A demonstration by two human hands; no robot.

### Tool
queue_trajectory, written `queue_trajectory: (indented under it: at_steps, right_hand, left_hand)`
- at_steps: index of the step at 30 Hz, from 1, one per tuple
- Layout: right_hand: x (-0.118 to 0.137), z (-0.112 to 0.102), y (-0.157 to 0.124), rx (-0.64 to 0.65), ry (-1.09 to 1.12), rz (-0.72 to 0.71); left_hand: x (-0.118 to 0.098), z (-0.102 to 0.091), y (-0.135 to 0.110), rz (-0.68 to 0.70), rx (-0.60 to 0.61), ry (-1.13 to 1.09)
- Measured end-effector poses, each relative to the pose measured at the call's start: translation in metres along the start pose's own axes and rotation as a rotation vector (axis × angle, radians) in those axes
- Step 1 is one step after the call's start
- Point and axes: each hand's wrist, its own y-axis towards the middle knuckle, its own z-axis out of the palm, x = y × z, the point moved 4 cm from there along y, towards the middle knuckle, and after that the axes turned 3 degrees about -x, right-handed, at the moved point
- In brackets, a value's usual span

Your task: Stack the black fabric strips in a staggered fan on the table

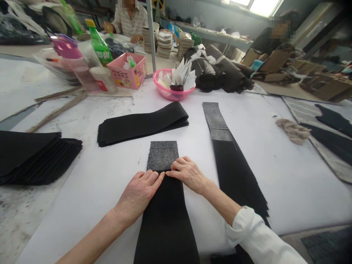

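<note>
Two hands, my left hand point(140, 189) and my right hand point(189, 175), are almost touching in the lower middle of the frame, on the black strip point(167, 223), which reaches the bottom edge. Their fingers are bent and close together, with tips at the border of the grey speckled end point(163, 154); whether they pinch the strip, I cannot tell. One folded black stack point(137, 126) lies left of the centre.
</note>
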Motion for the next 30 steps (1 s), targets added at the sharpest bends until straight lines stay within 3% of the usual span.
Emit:
queue_trajectory:
  at_steps: [17, 30]
  right_hand:
    - [-0.011, -0.001, -0.020, 0.012, -0.013, 0.003]
    - [-0.003, 0.001, -0.022, -0.036, -0.011, 0.041]
  left_hand:
    - [0.004, 0.000, 0.007, -0.043, 0.086, -0.111]
    - [-0.006, -0.002, 0.014, 0.030, 0.018, 0.004]
